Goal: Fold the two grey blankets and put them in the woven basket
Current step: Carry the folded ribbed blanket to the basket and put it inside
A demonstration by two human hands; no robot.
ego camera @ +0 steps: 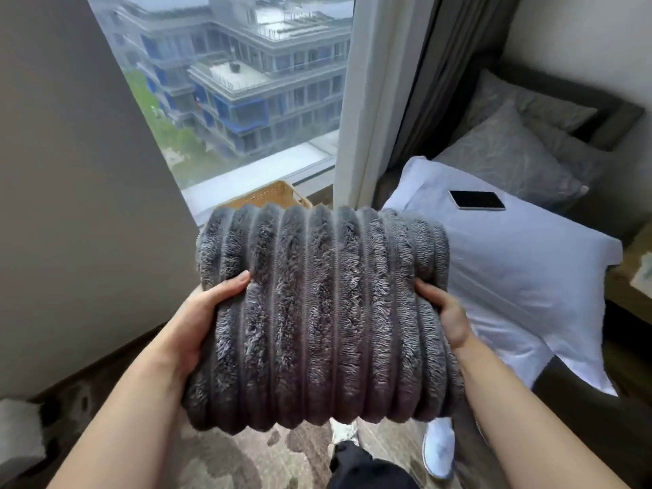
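A folded grey ribbed fleece blanket (323, 312) is held up in front of me in the middle of the view. My left hand (208, 312) grips its left side, thumb on top. My right hand (446, 314) grips its right side. Just beyond the blanket's top edge, the rim of the woven basket (271, 195) shows on the floor by the window; most of it is hidden behind the blanket. A second grey blanket is not in sight.
A bed on the right carries a white pillow (522, 262) with a black phone (476, 200) on it and grey pillows (508, 153) behind. A large window and white curtain (374, 100) stand ahead, a wall at left, patterned carpet (225, 457) and my white shoe (439, 450) below.
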